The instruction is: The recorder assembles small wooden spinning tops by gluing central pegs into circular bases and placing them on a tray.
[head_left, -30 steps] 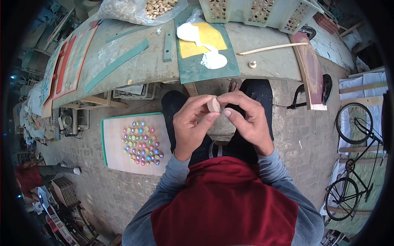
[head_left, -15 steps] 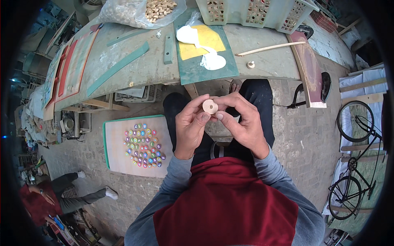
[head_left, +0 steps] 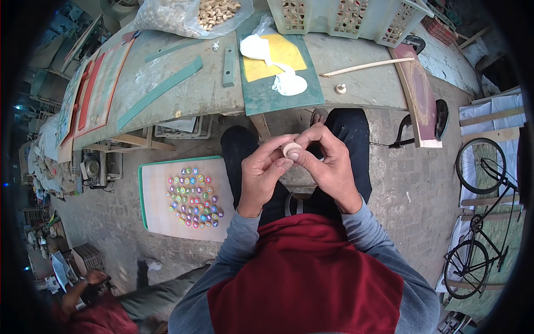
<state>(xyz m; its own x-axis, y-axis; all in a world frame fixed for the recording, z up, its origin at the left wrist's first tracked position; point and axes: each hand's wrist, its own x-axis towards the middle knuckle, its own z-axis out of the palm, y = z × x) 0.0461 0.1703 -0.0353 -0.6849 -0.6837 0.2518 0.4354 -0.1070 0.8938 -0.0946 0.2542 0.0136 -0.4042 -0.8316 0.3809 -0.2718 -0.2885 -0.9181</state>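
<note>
Above my lap, my left hand point(head_left: 262, 177) and my right hand point(head_left: 331, 170) meet at a small round piece of pale wood point(head_left: 288, 147). Fingertips of both hands pinch it, and my right thumb presses over its face. The piece is tilted, and fingers cover much of it. Just beyond my hands, a green board point(head_left: 258, 103) lies at the bench's near edge. It carries a yellow sheet point(head_left: 289, 49) with a white, glue-like puddle point(head_left: 290, 84) spread partly over it. To the right of the board stands a small turned wooden piece point(head_left: 340, 88).
A long thin stick point(head_left: 367, 67), green wooden strips point(head_left: 161, 92), a bag of wooden bits point(head_left: 217, 14) and a plastic crate point(head_left: 320, 19) rest on the bench. Left of my legs is a board point(head_left: 158, 209) with colourful discs. A person point(head_left: 100, 317) is at lower left; a bicycle point(head_left: 478, 220) at right.
The round wooden piece has tipped between my fingers, and my right thumb now covers its holed face. The person at lower left has moved nearer to me.
</note>
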